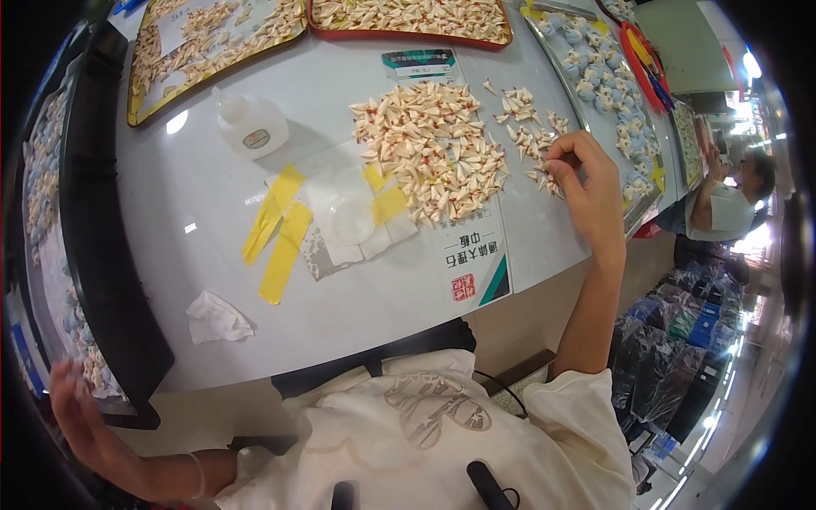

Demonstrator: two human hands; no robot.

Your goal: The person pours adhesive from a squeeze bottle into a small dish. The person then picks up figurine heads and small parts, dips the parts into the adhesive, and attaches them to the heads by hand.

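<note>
My right hand (588, 183) is over the right part of the table, thumb and forefinger pinched together at a loose scatter of small cream pointed pieces with red spots (518, 106). Whatever lies between those fingertips is too small to make out. Left of it spreads a larger pile of the same pieces (433, 153). Far to the left, my left hand (85, 429) is raised at the near end of a black-edged tray (110, 212) of pale blue and white pieces (42, 178). Its fingers look stretched out, though slightly blurred, and I see nothing held.
A translucent bottle (251, 126), a small clear round dish (350, 221), yellow tape strips (285, 251) and a crumpled tissue (218, 318) are on the table. Trays of cream pieces (412, 19) line the back. Another tray holds blue-white pieces (595, 76); a person (722, 204) sits beyond.
</note>
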